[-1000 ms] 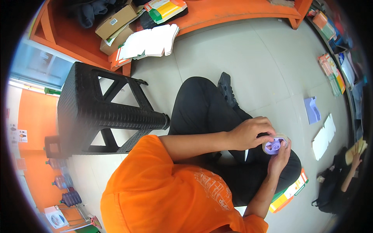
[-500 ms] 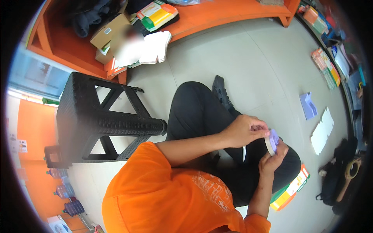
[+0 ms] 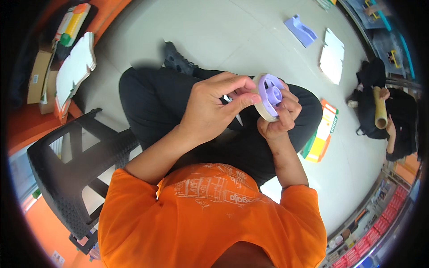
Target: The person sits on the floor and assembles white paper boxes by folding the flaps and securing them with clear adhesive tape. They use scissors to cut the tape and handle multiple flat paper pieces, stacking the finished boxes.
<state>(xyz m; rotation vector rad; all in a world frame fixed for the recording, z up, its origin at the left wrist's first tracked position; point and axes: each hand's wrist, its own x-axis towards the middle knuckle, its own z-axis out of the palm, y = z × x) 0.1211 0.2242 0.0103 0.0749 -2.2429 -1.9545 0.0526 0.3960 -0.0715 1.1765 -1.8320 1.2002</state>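
Note:
My right hand (image 3: 283, 111) grips a roll of clear tape (image 3: 260, 105) fitted on a lilac plastic core (image 3: 273, 94), held up over my lap. My left hand (image 3: 219, 105) comes in from the left, its thumb and forefinger at the tape's outer edge. A pale pointed blade (image 3: 239, 119) sticks out below the left palm. It seems to be tucked in that hand, and its handle is hidden. A lilac tape dispenser base (image 3: 300, 30) lies on the floor beyond my knees.
A black plastic stool (image 3: 67, 156) stands at my left. White card sheets (image 3: 333, 56) and a green, yellow and orange box (image 3: 322, 131) lie on the floor at right. Another person holding a cardboard tube (image 3: 380, 109) sits at far right. White cartons (image 3: 76, 67) stand at far left.
The view has swung right, so the stool and my hands appear further left. The tape roll has turned, showing its lilac core more fully. My left fingers stay at its edge.

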